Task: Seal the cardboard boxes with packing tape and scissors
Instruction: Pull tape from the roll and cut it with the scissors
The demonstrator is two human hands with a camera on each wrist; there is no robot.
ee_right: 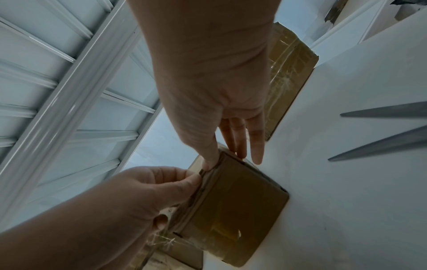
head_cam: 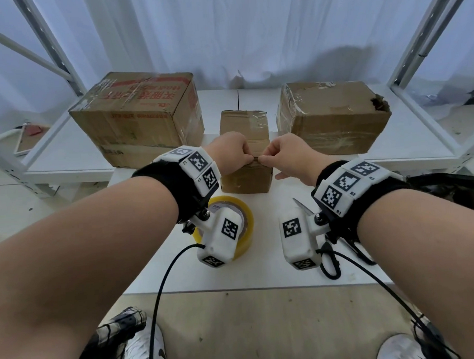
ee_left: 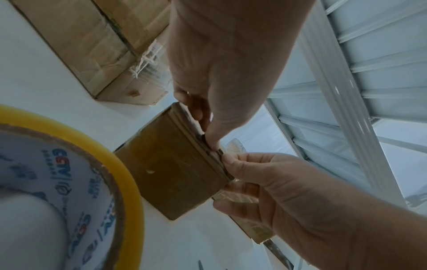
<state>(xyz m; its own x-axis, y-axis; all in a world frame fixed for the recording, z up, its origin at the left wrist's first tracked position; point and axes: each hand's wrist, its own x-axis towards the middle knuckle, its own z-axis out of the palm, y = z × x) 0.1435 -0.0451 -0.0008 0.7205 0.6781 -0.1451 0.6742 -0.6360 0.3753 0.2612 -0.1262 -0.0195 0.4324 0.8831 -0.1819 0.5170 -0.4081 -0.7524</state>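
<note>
While both hands [head_cam: 233, 152] pinch small box [head_cam: 246, 176] — tape roll [head_cam: 239, 220] near

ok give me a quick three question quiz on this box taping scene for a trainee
1. True or false: both hands pinch at the top front edge of the small box.
2. Which tool lies on the table under the left wrist? A) scissors B) tape roll C) marker
3. Fill in: the scissors lie on the table, held by ____ hand.

Key:
1. True: left hand and right hand meet there.
2. B, the yellow tape roll.
3. Neither.
</note>
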